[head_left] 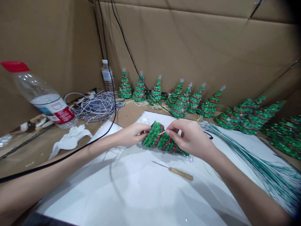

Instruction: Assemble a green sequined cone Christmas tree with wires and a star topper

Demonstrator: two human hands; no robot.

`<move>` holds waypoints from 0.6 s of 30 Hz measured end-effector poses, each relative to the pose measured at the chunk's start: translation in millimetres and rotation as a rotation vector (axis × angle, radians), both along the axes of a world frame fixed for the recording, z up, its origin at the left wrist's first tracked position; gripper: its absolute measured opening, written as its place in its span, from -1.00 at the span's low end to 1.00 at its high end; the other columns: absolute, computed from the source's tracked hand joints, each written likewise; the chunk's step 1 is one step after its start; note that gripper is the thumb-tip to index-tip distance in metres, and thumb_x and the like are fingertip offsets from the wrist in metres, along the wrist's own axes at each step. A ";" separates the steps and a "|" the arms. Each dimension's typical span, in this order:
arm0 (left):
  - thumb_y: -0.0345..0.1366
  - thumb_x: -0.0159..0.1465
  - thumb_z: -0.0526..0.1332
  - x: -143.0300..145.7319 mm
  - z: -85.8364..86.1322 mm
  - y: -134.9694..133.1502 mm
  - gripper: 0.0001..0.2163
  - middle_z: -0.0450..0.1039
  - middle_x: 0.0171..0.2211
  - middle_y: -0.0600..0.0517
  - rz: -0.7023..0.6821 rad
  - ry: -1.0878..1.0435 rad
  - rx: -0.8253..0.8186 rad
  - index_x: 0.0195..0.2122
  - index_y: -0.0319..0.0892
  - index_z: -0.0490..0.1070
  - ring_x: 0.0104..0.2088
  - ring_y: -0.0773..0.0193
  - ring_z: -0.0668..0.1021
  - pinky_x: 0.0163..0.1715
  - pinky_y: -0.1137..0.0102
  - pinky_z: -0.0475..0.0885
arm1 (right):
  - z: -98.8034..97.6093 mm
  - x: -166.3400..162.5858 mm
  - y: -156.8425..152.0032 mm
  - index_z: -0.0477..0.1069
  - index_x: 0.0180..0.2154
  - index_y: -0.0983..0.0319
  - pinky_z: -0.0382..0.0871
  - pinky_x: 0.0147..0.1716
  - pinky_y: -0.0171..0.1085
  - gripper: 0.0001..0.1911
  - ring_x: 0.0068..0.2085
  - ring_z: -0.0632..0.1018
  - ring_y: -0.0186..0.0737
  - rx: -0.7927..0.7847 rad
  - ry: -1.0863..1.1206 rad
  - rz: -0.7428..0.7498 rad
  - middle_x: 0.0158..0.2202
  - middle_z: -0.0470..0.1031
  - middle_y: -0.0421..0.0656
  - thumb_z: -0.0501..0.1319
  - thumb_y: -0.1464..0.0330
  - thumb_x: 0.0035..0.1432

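Observation:
A small green Christmas tree (pixel 162 144) with red garland lies on its side on the white work surface (pixel 113 188), its tip toward the right. My left hand (pixel 131 133) is closed on its broad base end. My right hand (pixel 190 136) is closed in a pinch over the tree's side, at the end of a thin pale wire (pixel 161 133) that shows against the garland. The right fingers hide part of the tree. An awl with a wooden handle (pixel 181 173) lies in front of the tree, apart from both hands.
Several finished-looking trees (pixel 180 102) stand along the cardboard wall. Green and white wires (pixel 249 155) lie at right; tangled wire (pixel 96 105) at left. A red-capped bottle (pixel 53 105) leans near a white crumpled piece (pixel 71 138). A black cable (pixel 94 143) crosses above my left arm.

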State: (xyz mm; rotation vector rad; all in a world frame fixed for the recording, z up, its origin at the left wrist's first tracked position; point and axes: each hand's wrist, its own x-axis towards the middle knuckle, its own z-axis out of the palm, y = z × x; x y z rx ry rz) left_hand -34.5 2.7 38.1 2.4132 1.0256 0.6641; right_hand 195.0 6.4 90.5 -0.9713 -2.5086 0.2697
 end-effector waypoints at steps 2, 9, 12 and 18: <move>-0.51 0.22 -0.01 0.5 -0.4 -0.3 -0.84 0.20 -0.51 0.11 -0.007 -0.005 -0.007 -0.48 -0.22 0.22 -0.46 0.36 0.29 -0.43 0.47 0.17 | 0.0 -0.7 -0.5 0.45 -0.43 0.25 0.22 -0.48 -0.32 -0.80 -0.45 0.44 -0.29 -0.013 -0.007 -0.015 -0.49 0.50 -0.16 0.09 0.42 0.17; -0.48 0.26 -0.01 1.5 0.2 -1.5 -0.84 0.29 -0.47 0.09 -0.021 -0.019 -0.029 -0.43 -0.24 0.29 -0.43 0.35 0.34 -0.40 0.47 0.21 | 0.2 -2.7 -1.6 0.47 -0.44 0.26 0.21 -0.50 -0.31 -0.79 -0.47 0.44 -0.30 -0.122 0.035 -0.044 -0.50 0.50 -0.16 0.10 0.38 0.16; -0.47 0.28 -0.02 1.5 0.4 -1.3 -0.83 0.34 -0.44 0.06 -0.025 -0.020 -0.035 -0.39 -0.25 0.33 -0.40 0.32 0.37 -0.38 0.46 0.23 | -0.8 -4.1 -1.0 0.49 -0.44 0.26 0.23 -0.48 -0.30 -0.78 -0.47 0.45 -0.29 -0.151 0.048 -0.053 -0.50 0.52 -0.16 0.10 0.38 0.16; -0.46 0.27 -0.01 1.8 -1.3 -0.3 -0.82 0.30 -0.48 0.07 -0.013 -0.028 -0.032 -0.43 -0.25 0.32 -0.43 0.33 0.34 -0.41 0.46 0.20 | -2.7 -4.9 -2.8 0.50 -0.47 0.26 0.21 -0.50 -0.32 -0.80 -0.53 0.42 -0.33 -0.118 0.062 -0.066 -0.54 0.51 -0.18 0.14 0.41 0.14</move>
